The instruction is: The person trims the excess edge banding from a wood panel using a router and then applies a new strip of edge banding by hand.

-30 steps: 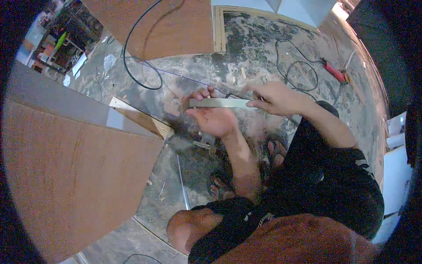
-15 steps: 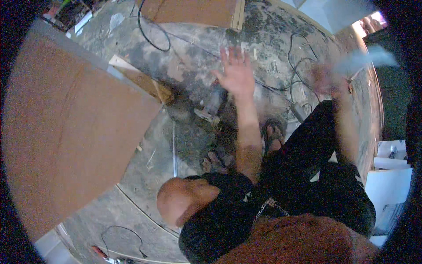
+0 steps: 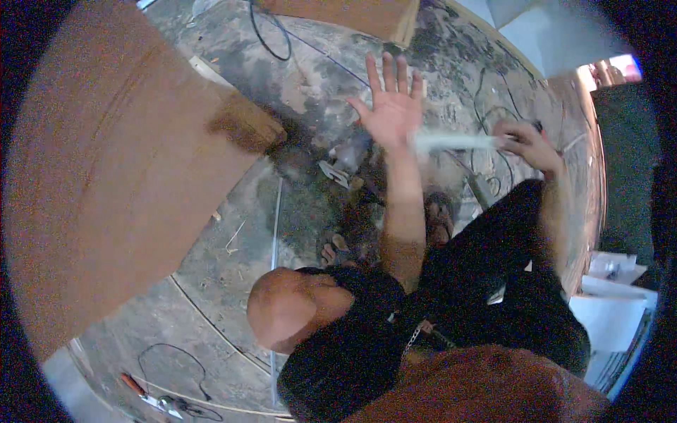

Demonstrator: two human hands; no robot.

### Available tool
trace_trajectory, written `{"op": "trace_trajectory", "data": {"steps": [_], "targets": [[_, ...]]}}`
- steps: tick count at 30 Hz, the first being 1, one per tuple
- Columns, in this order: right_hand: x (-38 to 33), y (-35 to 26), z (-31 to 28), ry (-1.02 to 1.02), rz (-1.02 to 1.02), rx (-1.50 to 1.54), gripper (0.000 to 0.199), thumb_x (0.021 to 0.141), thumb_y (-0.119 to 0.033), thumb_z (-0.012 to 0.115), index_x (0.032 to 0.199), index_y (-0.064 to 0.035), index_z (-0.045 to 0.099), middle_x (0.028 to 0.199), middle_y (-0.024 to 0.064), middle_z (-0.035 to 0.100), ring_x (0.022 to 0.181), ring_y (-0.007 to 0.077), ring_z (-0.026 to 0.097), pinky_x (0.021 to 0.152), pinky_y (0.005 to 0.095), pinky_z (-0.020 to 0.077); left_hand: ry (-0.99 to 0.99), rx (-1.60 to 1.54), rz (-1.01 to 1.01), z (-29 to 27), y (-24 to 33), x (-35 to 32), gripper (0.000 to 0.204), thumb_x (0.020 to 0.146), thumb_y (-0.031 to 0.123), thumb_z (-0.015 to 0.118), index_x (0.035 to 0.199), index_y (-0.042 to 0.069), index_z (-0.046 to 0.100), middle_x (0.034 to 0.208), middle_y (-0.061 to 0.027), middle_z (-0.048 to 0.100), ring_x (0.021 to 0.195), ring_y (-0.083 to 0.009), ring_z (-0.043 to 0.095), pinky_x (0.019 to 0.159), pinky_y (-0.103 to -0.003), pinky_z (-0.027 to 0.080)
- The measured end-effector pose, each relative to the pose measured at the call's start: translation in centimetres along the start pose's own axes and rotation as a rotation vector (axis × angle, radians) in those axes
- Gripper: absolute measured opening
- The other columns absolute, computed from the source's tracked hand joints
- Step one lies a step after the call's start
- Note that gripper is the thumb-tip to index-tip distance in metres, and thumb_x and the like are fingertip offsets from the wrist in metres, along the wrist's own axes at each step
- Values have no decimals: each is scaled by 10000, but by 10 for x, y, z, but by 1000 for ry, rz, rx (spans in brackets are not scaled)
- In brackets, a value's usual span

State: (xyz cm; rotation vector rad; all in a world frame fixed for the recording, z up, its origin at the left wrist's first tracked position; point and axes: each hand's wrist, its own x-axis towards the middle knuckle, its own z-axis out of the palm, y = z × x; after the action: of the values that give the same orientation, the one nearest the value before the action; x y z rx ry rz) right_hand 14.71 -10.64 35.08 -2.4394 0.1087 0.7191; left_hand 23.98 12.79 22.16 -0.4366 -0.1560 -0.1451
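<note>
Palm up and fingers spread, my left hand [image 3: 396, 109] is held out above the dirty floor with nothing in it. My right hand [image 3: 527, 144], to its right and above my knee, is closed around one end of a pale, strip-like thing [image 3: 458, 142]. Motion smears this strip, so its kind cannot be made out. Its far end reaches to my left wrist; whether it touches is unclear. On the floor beyond my feet lies a small pale tool or metal piece [image 3: 334, 173].
A large brown board [image 3: 106, 190] fills the left side, with a wooden batten [image 3: 247, 116] at its edge. Another brown panel [image 3: 338, 15] stands at the far side. Black cables [image 3: 481, 99] cross the floor. White sheets [image 3: 610, 310] lie at right; an orange-handled tool [image 3: 132, 385] is near left.
The pale strip has swung leftward from the far right to my left wrist. My left hand has lifted slightly away from me, fingers spread wider. The view has shifted a little.
</note>
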Motion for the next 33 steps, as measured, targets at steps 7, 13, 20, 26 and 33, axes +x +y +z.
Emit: {"op": "trace_trajectory", "data": {"steps": [7, 13, 20, 26, 33], "targets": [[-30, -83, 8, 366, -159, 654, 105, 852, -104, 589, 940, -45, 593, 923, 73, 577, 858, 204, 537, 820, 314, 441, 84, -322, 13, -3, 2, -2, 711, 888, 663, 300, 1396, 173, 379, 1357, -44, 486, 1280, -231, 406, 1082, -481, 248], [41, 39, -19, -50, -611, 404, 137, 843, -167, 643, 761, -86, 569, 881, 69, 495, 883, 225, 508, 740, 443, 468, 248, -583, 72, -5, 7, 0, 757, 912, 643, 220, 1317, 42, 440, 1324, -69, 518, 1262, -228, 439, 1072, -477, 262], [57, 16, 13, 98, -198, -17, 171, 843, -209, 646, 769, -64, 593, 884, 39, 552, 818, 218, 544, 705, 356, 465, 366, -623, 64, 0, 12, -4, 802, 911, 653, 175, 1290, 3, 452, 1313, -85, 525, 1251, -233, 453, 1065, -480, 266], [24, 7, -18, 318, -212, 227, 305, 831, -323, 665, 796, -34, 576, 849, 36, 555, 826, 173, 577, 737, 337, 470, 305, -520, 58, -4, 7, 1, 840, 889, 689, 155, 1293, 18, 461, 1326, -81, 520, 1262, -229, 443, 1066, -480, 261], [46, 5, 9, 415, -264, -414, 267, 841, -272, 664, 881, -19, 590, 854, 35, 542, 839, 160, 543, 782, 291, 445, 337, -490, 45, -14, -11, -4, 809, 890, 686, 167, 1338, 68, 434, 1358, -46, 495, 1290, -217, 410, 1072, -489, 244]]}}
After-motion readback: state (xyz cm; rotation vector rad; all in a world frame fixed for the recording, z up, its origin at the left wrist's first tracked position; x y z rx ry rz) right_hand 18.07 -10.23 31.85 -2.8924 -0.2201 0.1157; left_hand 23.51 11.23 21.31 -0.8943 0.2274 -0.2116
